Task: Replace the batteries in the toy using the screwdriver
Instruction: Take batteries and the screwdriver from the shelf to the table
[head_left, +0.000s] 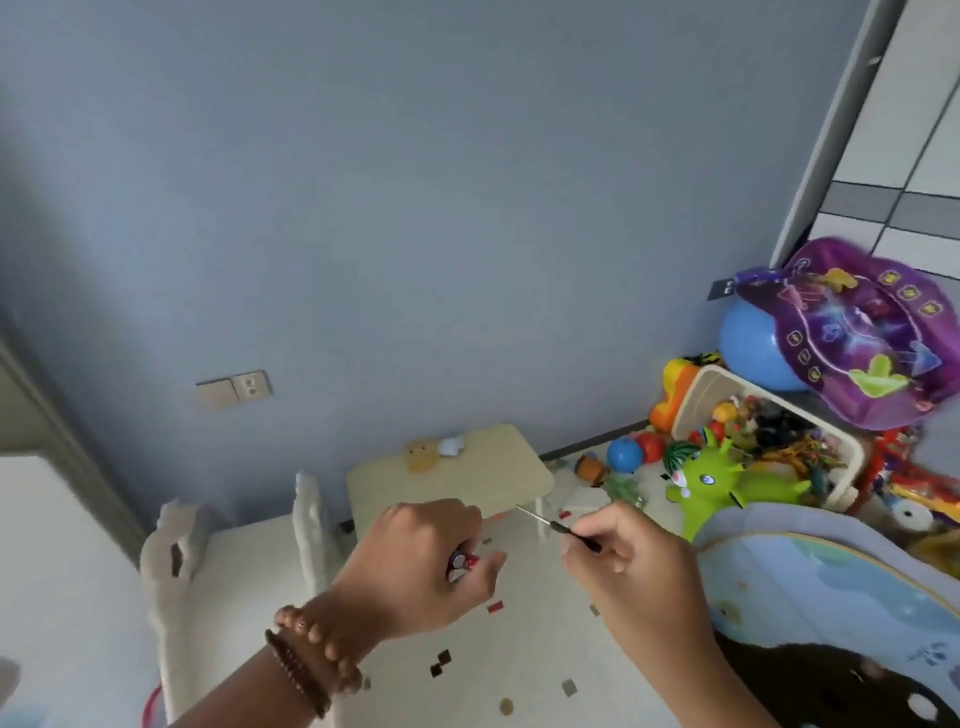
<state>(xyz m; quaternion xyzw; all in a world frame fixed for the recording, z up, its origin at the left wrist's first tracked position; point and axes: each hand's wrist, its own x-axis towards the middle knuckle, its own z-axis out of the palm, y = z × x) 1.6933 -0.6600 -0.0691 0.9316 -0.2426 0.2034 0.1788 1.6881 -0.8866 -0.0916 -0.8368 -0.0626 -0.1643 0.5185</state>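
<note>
Left hand (426, 561) fingers wrapped round the toy (460, 564), right hand (623, 566) pinching the screwdriver (558, 527) beside it. Nothing's braced, so the tip could easily slip.

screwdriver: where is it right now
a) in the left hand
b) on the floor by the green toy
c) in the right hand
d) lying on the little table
C: the right hand pinches the screwdriver by its dark handle, tip pointing toward the left hand, which grips the toy.
</note>
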